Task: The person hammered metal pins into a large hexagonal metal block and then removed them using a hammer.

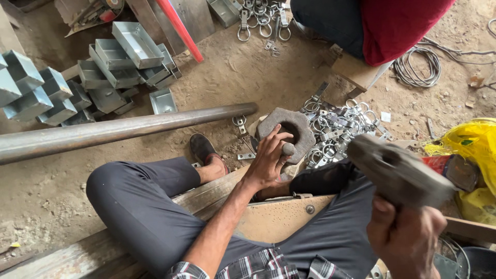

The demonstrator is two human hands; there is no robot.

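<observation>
Far left: grey metal trays (111,70) stacked on dirt, long steel pipe (124,126) cut off by frame edge. Centre: left hand (268,157) pinches a small steel punch (288,149), tip hidden, against the stone ring block (289,129). Right: right hand (405,240) fisted around blurred hammer (398,170); handle hidden.

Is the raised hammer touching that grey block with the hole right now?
Apart. The head view shows the hammer lifted in the right hand, with bare ground and metal clasps visible between it and the grey block.
</observation>
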